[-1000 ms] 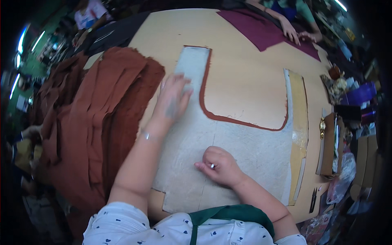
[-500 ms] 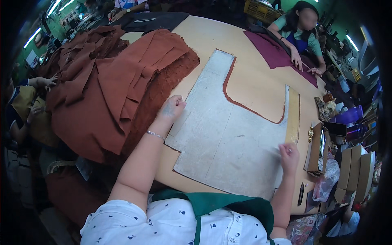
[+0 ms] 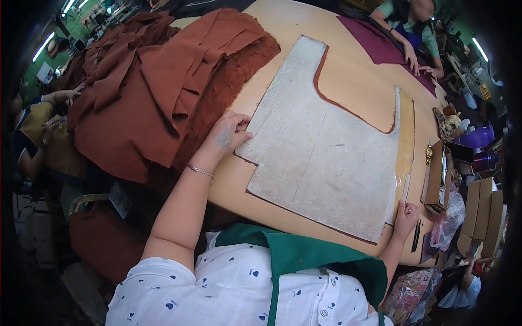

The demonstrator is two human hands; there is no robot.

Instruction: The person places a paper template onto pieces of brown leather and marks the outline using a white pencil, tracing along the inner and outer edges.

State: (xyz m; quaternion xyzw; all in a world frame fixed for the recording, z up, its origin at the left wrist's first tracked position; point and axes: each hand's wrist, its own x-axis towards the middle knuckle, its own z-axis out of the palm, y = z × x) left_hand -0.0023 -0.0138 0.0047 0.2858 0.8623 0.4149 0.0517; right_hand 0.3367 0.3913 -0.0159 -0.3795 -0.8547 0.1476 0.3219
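Left hand (image 3: 227, 130) and right hand (image 3: 406, 215) curling—hold unclear—I'm now flanking the grey board (image 3: 337, 157), uncovering it by the tabletop's (image 3: 361, 68) near edge.

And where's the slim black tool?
Head view, lower right: the black tool lies on the table beside the right hand, pictured below the open cardboard box.

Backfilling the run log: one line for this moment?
left hand: at left edge of grey notched template | right hand: near template's lower-right corner | template: flat over table | rust fabric pile: left of template
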